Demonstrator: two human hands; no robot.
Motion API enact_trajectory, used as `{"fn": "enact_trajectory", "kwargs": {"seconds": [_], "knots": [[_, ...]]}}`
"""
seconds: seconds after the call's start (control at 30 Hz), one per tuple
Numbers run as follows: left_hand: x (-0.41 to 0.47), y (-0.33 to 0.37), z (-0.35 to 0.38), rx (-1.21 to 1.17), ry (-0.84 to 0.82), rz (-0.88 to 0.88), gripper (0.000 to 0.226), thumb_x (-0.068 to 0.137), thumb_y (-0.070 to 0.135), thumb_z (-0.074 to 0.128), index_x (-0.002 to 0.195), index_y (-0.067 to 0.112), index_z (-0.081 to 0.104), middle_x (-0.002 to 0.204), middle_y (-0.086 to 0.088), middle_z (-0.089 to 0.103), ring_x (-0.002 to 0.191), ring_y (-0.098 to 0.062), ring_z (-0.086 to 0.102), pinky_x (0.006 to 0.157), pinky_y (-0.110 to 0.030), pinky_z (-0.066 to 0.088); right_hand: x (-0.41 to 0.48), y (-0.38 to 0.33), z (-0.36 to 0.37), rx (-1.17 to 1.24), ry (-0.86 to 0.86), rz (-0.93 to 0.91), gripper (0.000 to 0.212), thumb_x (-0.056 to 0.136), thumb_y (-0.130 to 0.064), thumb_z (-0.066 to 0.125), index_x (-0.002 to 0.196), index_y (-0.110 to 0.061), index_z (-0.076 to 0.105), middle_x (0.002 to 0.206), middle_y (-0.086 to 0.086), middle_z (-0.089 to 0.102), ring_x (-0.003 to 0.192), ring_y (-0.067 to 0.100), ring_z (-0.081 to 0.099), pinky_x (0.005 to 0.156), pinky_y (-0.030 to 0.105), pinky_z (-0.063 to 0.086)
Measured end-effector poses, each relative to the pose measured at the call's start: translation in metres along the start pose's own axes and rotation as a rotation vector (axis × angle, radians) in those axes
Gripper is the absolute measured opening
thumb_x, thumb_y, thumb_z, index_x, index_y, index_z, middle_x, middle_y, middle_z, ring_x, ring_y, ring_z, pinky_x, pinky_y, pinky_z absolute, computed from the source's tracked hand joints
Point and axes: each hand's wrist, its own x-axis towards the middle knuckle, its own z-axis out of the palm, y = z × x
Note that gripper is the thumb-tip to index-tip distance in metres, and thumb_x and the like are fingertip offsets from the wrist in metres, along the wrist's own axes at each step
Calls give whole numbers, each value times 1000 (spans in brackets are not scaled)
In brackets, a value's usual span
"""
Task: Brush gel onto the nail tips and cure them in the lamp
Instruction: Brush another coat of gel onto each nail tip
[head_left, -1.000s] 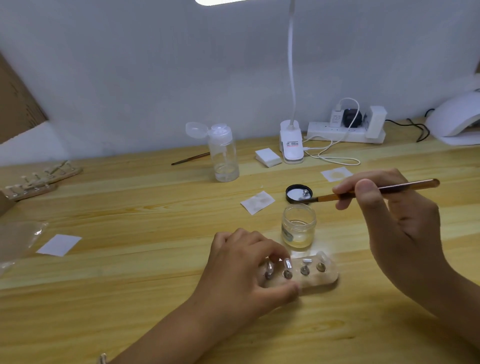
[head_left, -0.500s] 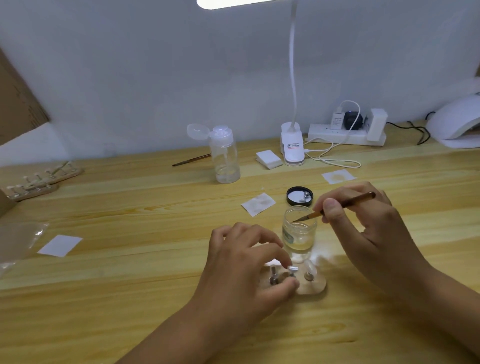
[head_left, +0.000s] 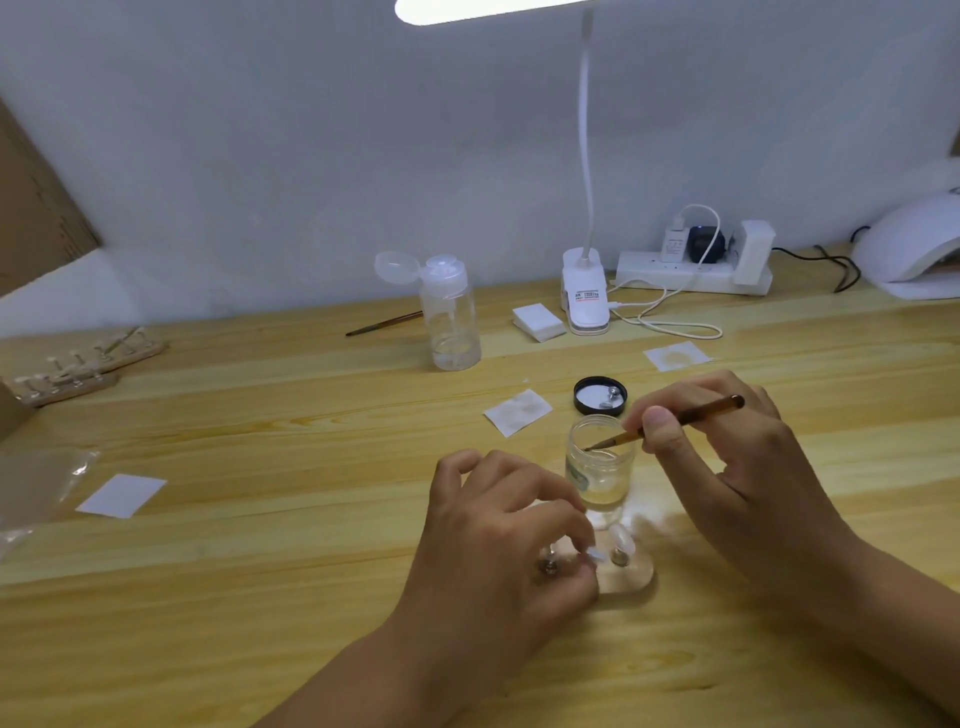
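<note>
Wooden table (head_left: 260, 571) under a bright desk light, seen from above a person's two hands. The right hand (head_left: 727, 467) holds a thin brown brush (head_left: 685, 415) in a narrow, pencil-like grip between thumb and fingers. A second ago the brush was lifted high over a black lid (head_left: 584, 397). Now its tip points down into the mouth of a small clear jar (head_left: 600, 467) standing between the hands. By the look of it the brush is being loaded with gel, so painting has not yet started and curing is further off.

The left hand (head_left: 498, 540) curls over a clear nail tip holder (head_left: 631, 579), its grip closed around the holder's near end. A second ago the holder lay sideways with four pegs in a row. Now it is turned end-on, just in front of the jar.

One nail tip (head_left: 621, 538) shows beside the fingers: a pale, glossy oval, standing on a small metal peg. The other tips are mostly hidden under the hand. A white domed curing lamp (head_left: 914, 249) sits at the far right edge of the table, well apart.
</note>
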Motion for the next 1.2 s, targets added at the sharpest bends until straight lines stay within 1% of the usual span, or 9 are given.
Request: {"fn": "enact_trajectory", "kwargs": {"seconds": [0.13,0.27,0.33,0.47,0.7,0.83,0.93,1.13,1.2], "knots": [[1,1,-7,-143,67,-89,6,71,30,65,76,27,68,83,20,70,86,1,62,99,-26,28,1,-2,-4,51,91,-39,28,96,-34,41,86,-25,67,87,-24,59,94,5,56,93,19,33],[1,-1,-12,-318,107,-227,5,70,28,66,73,31,66,81,15,71,89,-6,62,92,-26,36,0,-2,-8,115,143,-65,30,94,-29,42,80,-22,67,89,-20,61,88,15,62,83,51,45],[1,-3,-12,-380,117,-305,7,71,27,68,76,32,68,82,14,71,96,-9,59,89,-32,42,0,-1,-9,136,152,-72,30,94,-28,42,79,-21,67,95,-21,59,86,18,62,77,57,46],[3,-7,-12,-446,125,-359,4,72,30,66,75,30,68,80,10,70,90,-17,62,88,-37,45,-1,-1,-11,143,180,-89,32,94,-26,41,76,-17,67,94,-18,59,84,20,61,74,56,46],[5,-16,-11,-522,142,-389,18,82,8,76,75,24,73,82,9,73,87,-13,63,77,-7,38,-1,-1,-14,133,211,-130,33,93,-23,41,73,-17,65,80,-21,57,88,12,58,80,45,41],[6,-17,-11,-554,154,-391,11,79,16,71,77,26,75,84,9,74,88,-10,63,76,-6,38,-1,1,-15,162,227,-127,32,93,-23,40,72,-18,64,82,-19,57,87,10,57,77,53,43],[5,-20,-11,-553,142,-396,17,83,9,75,79,25,76,84,11,74,89,-10,63,76,-6,38,-1,2,-16,169,244,-140,31,93,-21,40,71,-18,63,79,-12,57,86,14,57,75,55,42],[5,-21,-10,-557,135,-411,14,85,16,73,79,28,75,86,12,74,90,-10,64,76,-8,39,-1,4,-18,193,273,-144,31,93,-20,39,70,-22,60,75,-1,57,85,12,55,77,32,40],[5,-22,-9,-551,141,-413,16,86,14,73,79,28,76,86,13,74,90,-11,64,76,-7,38,-1,5,-18,245,280,-147,32,93,-19,39,69,-19,61,76,-4,55,80,11,55,71,33,41]]}}
